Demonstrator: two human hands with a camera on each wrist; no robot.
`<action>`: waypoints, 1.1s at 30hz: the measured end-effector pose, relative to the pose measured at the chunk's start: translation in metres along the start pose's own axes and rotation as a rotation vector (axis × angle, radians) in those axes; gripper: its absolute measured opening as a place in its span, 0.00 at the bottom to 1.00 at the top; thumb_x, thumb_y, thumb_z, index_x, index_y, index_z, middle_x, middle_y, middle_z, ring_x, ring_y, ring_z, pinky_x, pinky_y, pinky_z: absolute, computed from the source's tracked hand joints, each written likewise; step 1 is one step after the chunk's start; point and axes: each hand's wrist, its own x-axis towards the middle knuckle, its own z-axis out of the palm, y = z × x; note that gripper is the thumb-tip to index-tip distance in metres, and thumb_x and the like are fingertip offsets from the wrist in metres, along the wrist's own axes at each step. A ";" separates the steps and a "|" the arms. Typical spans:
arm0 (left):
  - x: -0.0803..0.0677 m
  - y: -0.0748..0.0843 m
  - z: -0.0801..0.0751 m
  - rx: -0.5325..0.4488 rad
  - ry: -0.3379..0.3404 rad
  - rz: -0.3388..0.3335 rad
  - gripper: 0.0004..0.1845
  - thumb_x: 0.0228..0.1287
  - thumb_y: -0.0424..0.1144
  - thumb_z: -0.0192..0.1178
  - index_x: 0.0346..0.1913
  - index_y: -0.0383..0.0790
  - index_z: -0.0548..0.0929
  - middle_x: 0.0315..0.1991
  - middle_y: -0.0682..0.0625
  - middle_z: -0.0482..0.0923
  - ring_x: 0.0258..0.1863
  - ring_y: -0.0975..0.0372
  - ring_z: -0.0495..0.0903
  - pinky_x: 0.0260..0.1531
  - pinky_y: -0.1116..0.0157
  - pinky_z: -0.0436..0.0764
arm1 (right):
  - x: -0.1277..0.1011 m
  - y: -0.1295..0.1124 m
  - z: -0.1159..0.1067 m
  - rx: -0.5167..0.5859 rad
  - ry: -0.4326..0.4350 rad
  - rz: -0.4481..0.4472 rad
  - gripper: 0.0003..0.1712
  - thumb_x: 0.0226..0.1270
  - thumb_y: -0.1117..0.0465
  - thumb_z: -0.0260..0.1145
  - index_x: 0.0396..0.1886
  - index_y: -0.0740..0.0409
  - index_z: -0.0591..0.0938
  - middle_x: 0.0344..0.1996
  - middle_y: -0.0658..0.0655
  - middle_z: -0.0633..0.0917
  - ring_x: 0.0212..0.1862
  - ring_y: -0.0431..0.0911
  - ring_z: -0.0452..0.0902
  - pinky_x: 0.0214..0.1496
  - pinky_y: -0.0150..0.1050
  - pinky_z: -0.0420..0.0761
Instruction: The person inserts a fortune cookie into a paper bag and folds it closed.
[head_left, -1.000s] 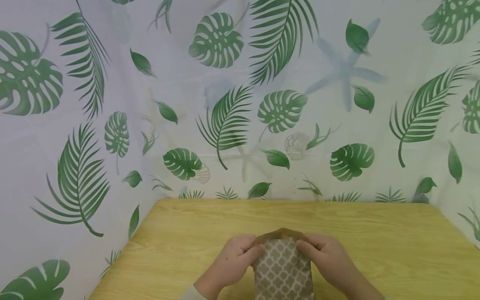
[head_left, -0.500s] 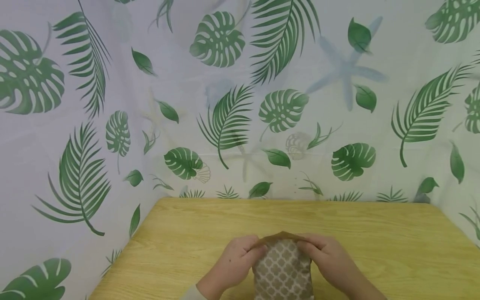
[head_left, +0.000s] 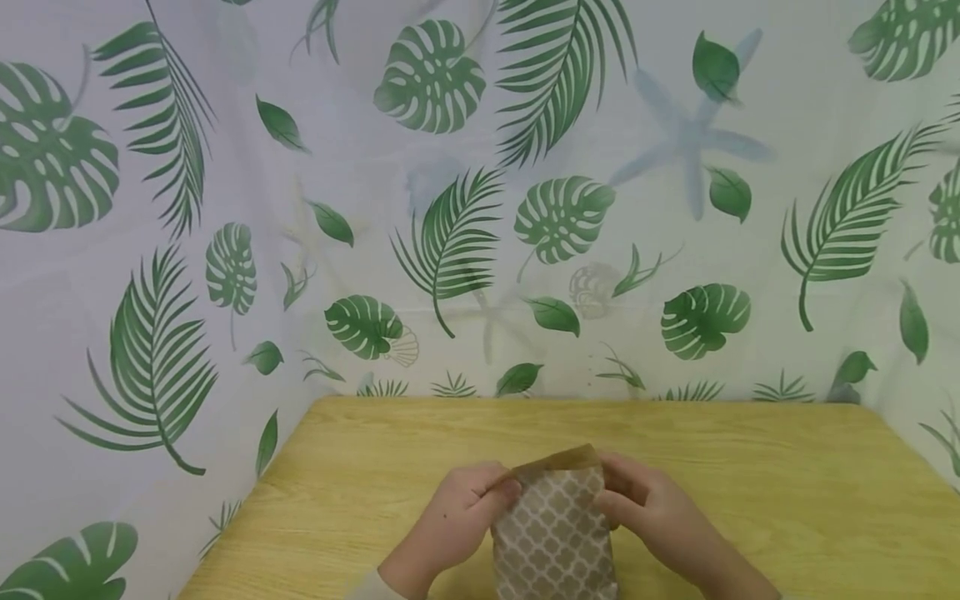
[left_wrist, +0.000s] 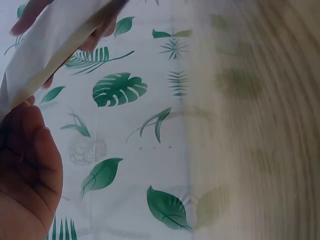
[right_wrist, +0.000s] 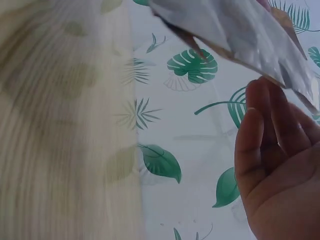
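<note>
While your left hand (head_left: 459, 515) and right hand (head_left: 647, 505) pinch the bag (head_left: 553, 533) mouth near the table's (head_left: 787, 492) front edge, uneven pulling risks tearing the paper.

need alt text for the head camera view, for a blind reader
Two hands hold a small patterned paper bag by its top edge over a wooden table, the left hand on one side and the right hand on the other. A white curtain printed with green leaves surrounds the table.
</note>
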 end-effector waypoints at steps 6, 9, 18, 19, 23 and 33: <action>0.000 0.003 0.007 0.047 -0.021 0.052 0.15 0.79 0.43 0.52 0.39 0.46 0.88 0.29 0.58 0.79 0.28 0.70 0.76 0.31 0.70 0.80 | 0.000 0.001 0.004 -0.055 0.011 -0.042 0.15 0.80 0.57 0.58 0.40 0.61 0.86 0.36 0.54 0.86 0.39 0.47 0.82 0.42 0.42 0.83; -0.002 0.003 0.007 0.034 -0.023 0.028 0.15 0.79 0.43 0.52 0.47 0.43 0.90 0.36 0.57 0.85 0.35 0.70 0.81 0.38 0.68 0.82 | -0.001 0.002 0.003 -0.109 0.039 -0.053 0.18 0.80 0.55 0.57 0.35 0.60 0.85 0.29 0.52 0.83 0.33 0.45 0.80 0.37 0.43 0.83; -0.004 0.005 0.003 -0.059 -0.032 -0.046 0.17 0.81 0.41 0.48 0.44 0.41 0.89 0.34 0.53 0.86 0.34 0.67 0.84 0.37 0.65 0.84 | -0.003 0.000 0.009 -0.151 0.123 -0.048 0.19 0.81 0.53 0.56 0.31 0.59 0.83 0.27 0.51 0.84 0.31 0.44 0.80 0.35 0.41 0.82; -0.003 0.005 0.002 -0.069 -0.038 -0.045 0.18 0.81 0.41 0.48 0.41 0.41 0.88 0.31 0.53 0.86 0.32 0.66 0.84 0.36 0.65 0.84 | -0.003 0.000 0.010 -0.157 0.136 -0.050 0.20 0.81 0.53 0.56 0.28 0.58 0.80 0.25 0.51 0.82 0.30 0.45 0.79 0.34 0.42 0.82; -0.001 0.004 0.001 -0.097 -0.066 -0.019 0.19 0.81 0.40 0.47 0.35 0.39 0.86 0.28 0.52 0.84 0.30 0.66 0.83 0.34 0.64 0.85 | -0.003 -0.001 0.012 -0.174 0.162 -0.058 0.20 0.80 0.53 0.57 0.26 0.58 0.78 0.24 0.51 0.81 0.28 0.45 0.77 0.33 0.41 0.81; -0.001 0.005 0.006 -0.105 -0.081 0.017 0.14 0.78 0.42 0.54 0.54 0.43 0.88 0.40 0.56 0.85 0.36 0.68 0.82 0.38 0.66 0.83 | -0.002 -0.002 0.019 -0.066 0.067 -0.033 0.18 0.78 0.56 0.60 0.60 0.56 0.84 0.44 0.55 0.88 0.39 0.43 0.82 0.40 0.39 0.84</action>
